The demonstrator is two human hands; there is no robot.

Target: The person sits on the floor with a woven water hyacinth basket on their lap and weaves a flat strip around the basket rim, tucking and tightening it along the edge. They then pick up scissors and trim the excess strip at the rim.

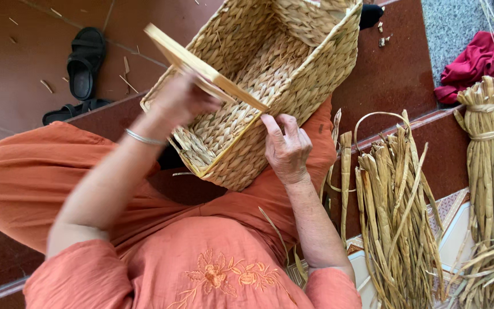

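A rectangular woven straw basket rests tilted on my lap, its opening turned toward me. My left hand is closed on a flat wooden slat that lies across the basket's near rim. My right hand grips the basket's lower rim, thumb pressed up on the edge beside the slat's end. A thin silver bangle circles my left wrist. I sit in orange clothes with an embroidered front.
Loose dried straw strands lie to my right on the red tiled step. A tied straw bundle stands farther right, a red cloth behind it. Black sandals sit on the floor at upper left.
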